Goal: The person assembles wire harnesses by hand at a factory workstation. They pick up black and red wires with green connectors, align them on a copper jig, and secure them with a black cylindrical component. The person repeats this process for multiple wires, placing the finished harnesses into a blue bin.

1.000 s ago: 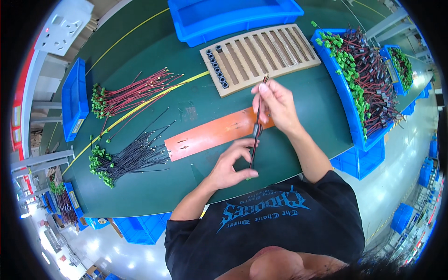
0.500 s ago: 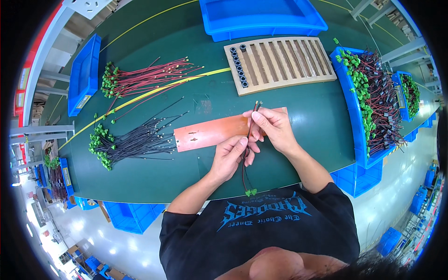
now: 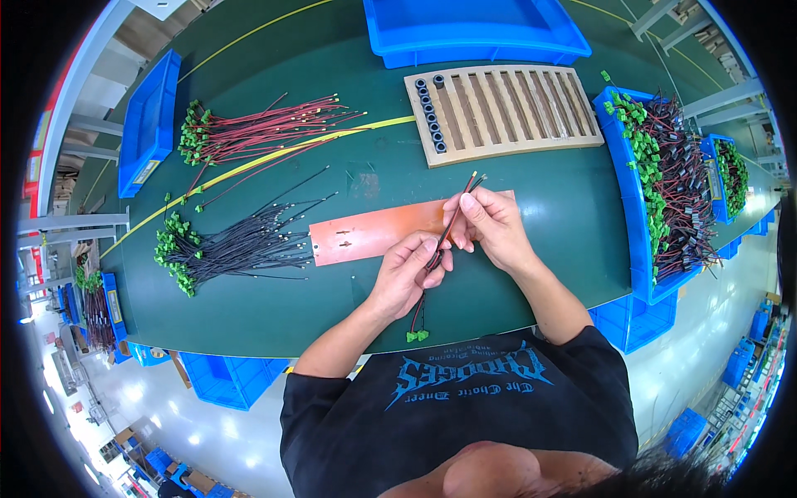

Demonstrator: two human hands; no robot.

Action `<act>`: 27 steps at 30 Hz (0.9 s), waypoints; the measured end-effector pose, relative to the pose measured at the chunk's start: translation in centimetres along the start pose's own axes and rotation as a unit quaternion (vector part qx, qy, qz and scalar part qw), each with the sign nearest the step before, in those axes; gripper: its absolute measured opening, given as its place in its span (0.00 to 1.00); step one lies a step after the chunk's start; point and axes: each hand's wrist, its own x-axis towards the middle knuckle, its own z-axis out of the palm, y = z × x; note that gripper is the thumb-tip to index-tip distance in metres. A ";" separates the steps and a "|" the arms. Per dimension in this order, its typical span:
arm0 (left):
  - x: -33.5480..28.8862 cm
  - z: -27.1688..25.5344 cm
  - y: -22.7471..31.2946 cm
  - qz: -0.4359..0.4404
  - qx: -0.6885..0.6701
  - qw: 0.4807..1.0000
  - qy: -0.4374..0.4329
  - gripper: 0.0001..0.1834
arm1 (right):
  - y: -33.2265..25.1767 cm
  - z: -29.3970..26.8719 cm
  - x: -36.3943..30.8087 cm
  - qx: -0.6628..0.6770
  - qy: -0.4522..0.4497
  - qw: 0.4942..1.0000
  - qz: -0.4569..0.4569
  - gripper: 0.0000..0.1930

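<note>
Between both hands runs a small set of red and black wires (image 3: 451, 226), their bare-tipped ends slanting up to the right. My left hand (image 3: 408, 270) is closed around the lower stretch. My right hand (image 3: 491, 226) pinches the wires near the top, thumb against fingers. Below my left hand the wires hang down to green connectors (image 3: 417, 336) close to the table's front edge. Under the hands lies an orange-brown plate (image 3: 365, 234) with two small slots, its middle partly covered by them. Whether a small ring or sleeve sits on the wires is hidden by my fingers.
To the left lie bundles of black wires (image 3: 249, 242) and red wires (image 3: 266, 134) with green connectors. A slotted wooden rack (image 3: 506, 149) holds several black cylinders (image 3: 430, 116). A blue bin (image 3: 643, 249) of wired parts stands right; blue trays (image 3: 490, 54) line the back.
The wires have tilted, with their tips now further right and the green connectors swung left. My left hand has shifted slightly; my right hand still pinches near the top.
</note>
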 end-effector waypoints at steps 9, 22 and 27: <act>0.1 0.4 0.4 0.012 0.010 1.000 -0.010 0.19 | 0.5 0.9 -0.3 0.013 -0.013 0.999 0.027 0.15; -4.4 -1.7 6.0 0.082 0.413 0.907 -0.007 0.29 | -1.2 -1.5 -0.9 -0.029 0.127 0.988 -0.082 0.14; -6.6 -6.0 8.0 0.158 0.296 0.941 0.054 0.16 | 0.2 -0.8 -1.8 0.020 0.112 0.990 -0.087 0.14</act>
